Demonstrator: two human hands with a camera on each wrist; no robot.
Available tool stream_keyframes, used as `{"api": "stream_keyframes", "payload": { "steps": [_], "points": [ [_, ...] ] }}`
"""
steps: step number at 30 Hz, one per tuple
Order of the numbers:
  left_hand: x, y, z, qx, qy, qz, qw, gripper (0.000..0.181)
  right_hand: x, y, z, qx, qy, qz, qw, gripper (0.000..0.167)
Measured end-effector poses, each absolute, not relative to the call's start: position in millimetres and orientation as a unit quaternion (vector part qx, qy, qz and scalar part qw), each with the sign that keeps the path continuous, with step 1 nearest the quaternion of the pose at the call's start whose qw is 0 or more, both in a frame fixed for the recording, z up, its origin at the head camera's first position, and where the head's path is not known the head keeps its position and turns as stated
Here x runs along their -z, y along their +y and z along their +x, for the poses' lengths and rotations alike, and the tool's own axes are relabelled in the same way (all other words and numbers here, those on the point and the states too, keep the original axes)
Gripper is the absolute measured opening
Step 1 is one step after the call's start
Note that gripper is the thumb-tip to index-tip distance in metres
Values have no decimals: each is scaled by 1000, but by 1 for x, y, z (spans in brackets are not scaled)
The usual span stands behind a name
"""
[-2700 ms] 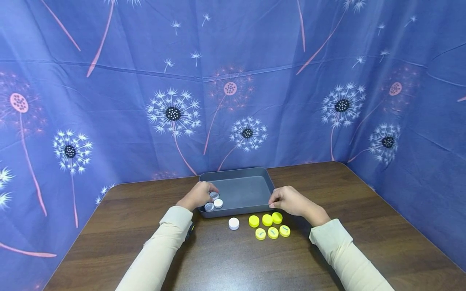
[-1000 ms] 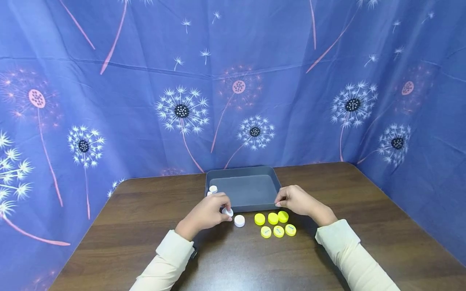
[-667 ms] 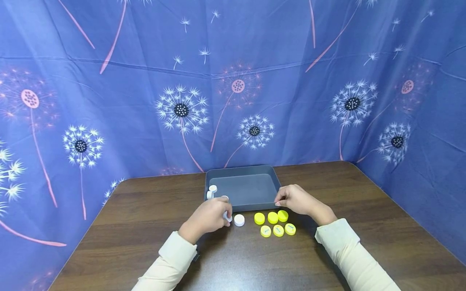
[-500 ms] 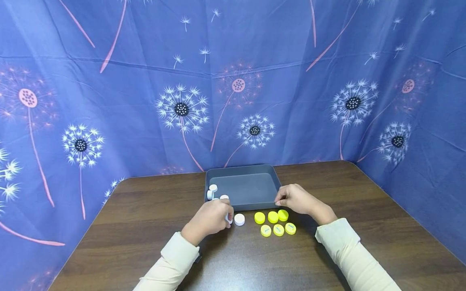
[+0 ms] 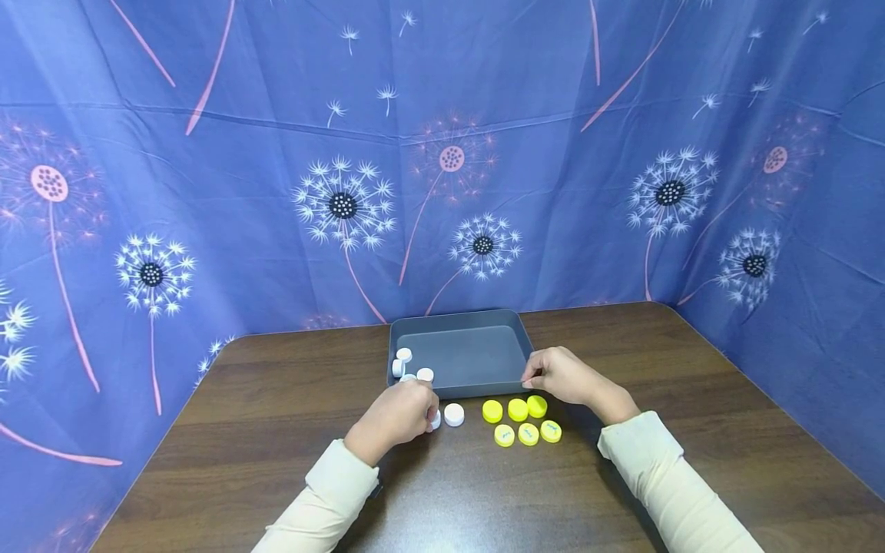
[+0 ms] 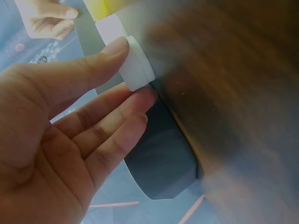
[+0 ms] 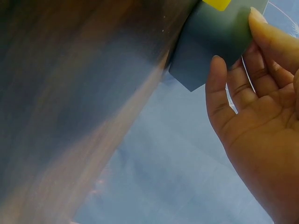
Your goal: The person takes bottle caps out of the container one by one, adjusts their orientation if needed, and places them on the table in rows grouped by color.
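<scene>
In the head view my left hand [image 5: 396,415] is at the table just in front of the tray's left part. Its thumb and fingers pinch a white bottle cap [image 6: 136,65], which looks low over or on the wood; contact is hard to tell. Just right of it lies a second white bottle cap [image 5: 454,415]. My right hand [image 5: 565,375] pinches the rim of the dark grey tray [image 5: 477,355] at its front right corner. Several white caps [image 5: 425,375] are in the tray's left end, one [image 5: 398,369] standing on its edge. The left hand partly hides another.
Several yellow bottle caps [image 5: 518,410] lie in two rows on the brown table [image 5: 456,499], before the tray's right half. The front row bears blue marks [image 5: 528,435]. A blue dandelion-print cloth [image 5: 429,230] hangs behind and at both sides.
My left hand has come out of the tray's left end with a white bottle cap and lowered it beside the other one on the table. My right hand stays at the tray's corner.
</scene>
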State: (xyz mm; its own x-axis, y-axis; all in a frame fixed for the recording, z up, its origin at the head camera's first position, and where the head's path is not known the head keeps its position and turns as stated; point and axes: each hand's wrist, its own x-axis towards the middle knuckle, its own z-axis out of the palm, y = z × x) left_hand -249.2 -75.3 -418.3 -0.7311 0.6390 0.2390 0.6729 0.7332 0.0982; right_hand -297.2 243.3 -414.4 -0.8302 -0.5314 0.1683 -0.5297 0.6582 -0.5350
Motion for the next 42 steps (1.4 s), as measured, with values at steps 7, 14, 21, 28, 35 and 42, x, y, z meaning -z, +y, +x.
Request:
{"api": "stream_keyframes", "payload": {
  "steps": [7, 14, 21, 28, 35, 42],
  "points": [
    [418, -75, -250, 99, -927, -351, 86, 24, 416, 243, -298, 296, 910, -290, 5, 11],
    [415, -75, -249, 87, -931, -339, 101, 22, 414, 244, -297, 296, 910, -291, 2, 12],
    [413, -75, -249, 88, -935, -332, 88, 16, 413, 243, -296, 295, 913, -282, 3, 11],
    [397, -82, -248, 119, -939, -315, 71, 9, 414, 243, -297, 293, 912, -287, 2, 11],
    [381, -106, -260, 286, -902, -308, 99, 18, 413, 243, -295, 299, 913, -278, 8, 10],
    [388, -128, -282, 369, -873, -291, 133, 34, 413, 244, -297, 296, 910, -290, 2, 10]
  ]
}}
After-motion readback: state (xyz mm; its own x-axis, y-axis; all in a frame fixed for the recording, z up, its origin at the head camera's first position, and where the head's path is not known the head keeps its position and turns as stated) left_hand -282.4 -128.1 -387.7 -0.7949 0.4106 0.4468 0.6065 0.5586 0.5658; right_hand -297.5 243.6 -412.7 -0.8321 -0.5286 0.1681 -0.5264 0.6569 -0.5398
